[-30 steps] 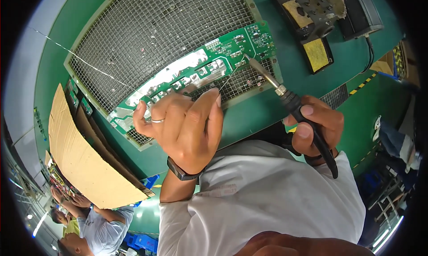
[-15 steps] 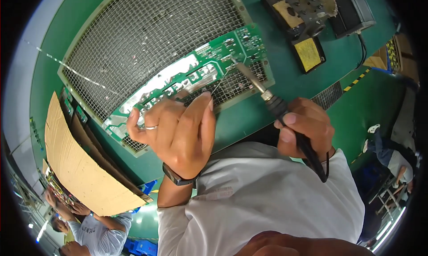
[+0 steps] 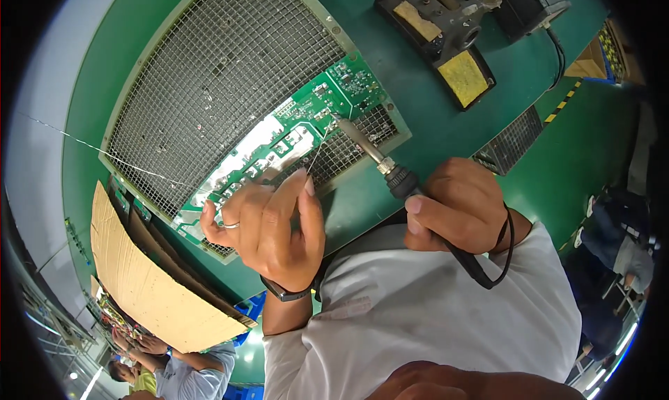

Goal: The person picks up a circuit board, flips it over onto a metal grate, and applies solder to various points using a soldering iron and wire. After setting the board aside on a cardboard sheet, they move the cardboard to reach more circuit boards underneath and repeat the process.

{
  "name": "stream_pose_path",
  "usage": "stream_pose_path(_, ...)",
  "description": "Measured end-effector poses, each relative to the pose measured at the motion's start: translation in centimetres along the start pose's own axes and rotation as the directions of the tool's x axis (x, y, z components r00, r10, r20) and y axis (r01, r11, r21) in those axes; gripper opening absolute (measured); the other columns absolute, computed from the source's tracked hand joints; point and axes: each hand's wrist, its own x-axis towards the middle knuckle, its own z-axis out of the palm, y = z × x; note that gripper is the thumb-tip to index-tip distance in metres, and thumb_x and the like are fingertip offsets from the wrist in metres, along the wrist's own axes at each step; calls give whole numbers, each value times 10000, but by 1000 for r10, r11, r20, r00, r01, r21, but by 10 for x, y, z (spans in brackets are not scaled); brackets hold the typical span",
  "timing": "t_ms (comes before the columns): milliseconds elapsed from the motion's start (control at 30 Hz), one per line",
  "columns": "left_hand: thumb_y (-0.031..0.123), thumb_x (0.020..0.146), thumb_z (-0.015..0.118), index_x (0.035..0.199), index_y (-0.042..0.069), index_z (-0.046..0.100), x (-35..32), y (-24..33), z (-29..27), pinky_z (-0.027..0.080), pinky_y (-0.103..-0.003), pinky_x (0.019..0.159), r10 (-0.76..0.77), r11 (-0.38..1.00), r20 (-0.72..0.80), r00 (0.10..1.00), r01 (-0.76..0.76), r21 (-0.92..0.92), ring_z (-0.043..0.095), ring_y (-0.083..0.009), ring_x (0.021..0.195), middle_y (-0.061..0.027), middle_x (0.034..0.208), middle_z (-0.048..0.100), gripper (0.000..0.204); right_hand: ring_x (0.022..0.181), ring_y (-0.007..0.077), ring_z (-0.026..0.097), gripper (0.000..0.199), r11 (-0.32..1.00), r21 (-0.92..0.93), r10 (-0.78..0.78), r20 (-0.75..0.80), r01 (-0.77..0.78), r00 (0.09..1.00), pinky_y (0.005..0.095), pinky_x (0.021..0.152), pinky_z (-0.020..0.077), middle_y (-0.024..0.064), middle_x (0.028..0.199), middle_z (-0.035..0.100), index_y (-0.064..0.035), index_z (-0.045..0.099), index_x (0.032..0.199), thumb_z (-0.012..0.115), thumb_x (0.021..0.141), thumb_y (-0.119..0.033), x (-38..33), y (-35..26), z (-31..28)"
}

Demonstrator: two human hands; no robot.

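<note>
Circuit board (image 3: 282, 149), green with silvery solder areas, one: is lying slantwise across the near part of a framed wire-mesh panel (image 3: 230, 58), its lower left portion being partly covered by the left hand (image 3: 268, 229). Solder wire (image 3: 319, 151), thin, silver: is being gripped between the left hand's thumb and index finger, its end reaching the board; the other fingers are curling over the board. A thin strand is running from beside this hand over the mesh toward the left. Soldering iron (image 3: 401, 180), black handle, metal barrel: is being gripped by the closed fingers of the right hand (image 3: 460, 205), its tip pointing at the board just beside the wire's end. Ring (image 3: 231, 226) and dark wristband (image 3: 286, 292): the left hand and wrist are wearing these. Green desk (image 3: 418, 107): is carrying the mesh panel, plus an iron stand (image 3: 446, 24) with yellow sponge (image 3: 463, 79) and, beside it, a black box (image 3: 529, 10). Cardboard sheet (image 3: 157, 281), tan: is standing at the left. Co-worker (image 3: 195, 372), pale shirt: is reaching forward at lower left.
</note>
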Motion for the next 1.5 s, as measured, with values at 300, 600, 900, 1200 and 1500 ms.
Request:
stream_pose_path(300, 81, 759, 817, 991, 168, 767, -2, -1, -2, 203, -425, 1167, -6, 999, -34, 999, 5, -32, 637, -170, 864, 9, 812, 649, 254, 527, 199, 561, 240, 999, 4, 34, -128, -34, 991, 325, 486, 477, 45, 681, 588, -9, 644, 1058, 711, 830, -44, 0, 6, -11)
stream_pose_path(600, 66, 769, 809, 955, 155, 762, 3, 7, -9, 242, -432, 1156, -7, 998, -6, 1000, 7, -56, 645, -189, 869, -4, 800, 639, 212, 738, 174, 649, 275, 833, -406, 151, -488, -377, 860, 274, 666, 528, 139, 872, 651, 25, 584, 1159, 706, 964, -125, -15, 70, -43)
stream_pose_path(900, 78, 795, 796, 898, 114, 748, 8, 5, -18, 254, -447, 1157, -62, 998, -7, 998, 62, -33, 648, -219, 874, -22, 814, 662, 119, 790, 152, 626, 120, 771, -477, 208, -437, -422, 875, 263, 707, 511, 104, 915, 667, -51, 671, 1074, 695, 960, -76, -1, 88, -45)
stream_pose_path(1200, 82, 804, 792, 949, 133, 746, 14, 1, -10, 248, -442, 1156, -33, 998, -24, 999, 32, -47, 638, -211, 894, -18, 846, 657, 160, 536, 185, 551, 154, 987, 156, 62, -228, -26, 972, 338, 483, 435, 48, 684, 586, -30, 624, 1004, 668, 857, -18, -1, 17, -19)
stream_pose_path(1500, 112, 814, 808, 991, 163, 751, 7, -3, -4, 216, -422, 1164, -9, 1000, -19, 1000, 8, -23, 623, -188, 883, 11, 830, 603, 193, 512, 208, 543, 279, 992, 124, 19, -115, -5, 993, 330, 466, 436, 36, 649, 564, -33, 608, 1079, 679, 811, -1, 2, 16, 2)
